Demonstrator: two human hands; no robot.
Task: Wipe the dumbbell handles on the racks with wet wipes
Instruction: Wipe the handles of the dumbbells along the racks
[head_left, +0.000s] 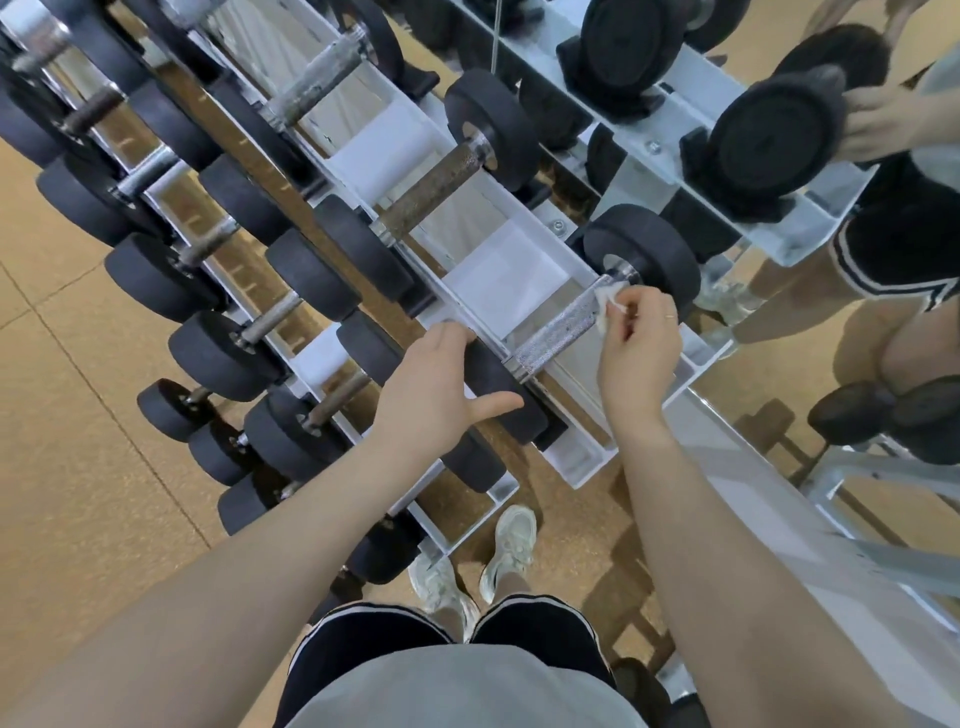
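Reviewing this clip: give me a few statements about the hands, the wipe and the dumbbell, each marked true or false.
1. The right hand pinches a wet wipe against the dumbbell handle. True.
2. The left hand holds a second wipe. False: it holds nothing and rests on the dumbbell's near weight head.
3. The wipe touches the handle near its far end. True.
4. The dumbbell is lifted off the rack. False: it lies on it.

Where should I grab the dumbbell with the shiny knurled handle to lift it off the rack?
Grip the shiny knurled handle mid-span, from above. It lies level and bare between its black round weights, and the white rack tray closes off the underside. The right hand pinches a white wipe at its far end.
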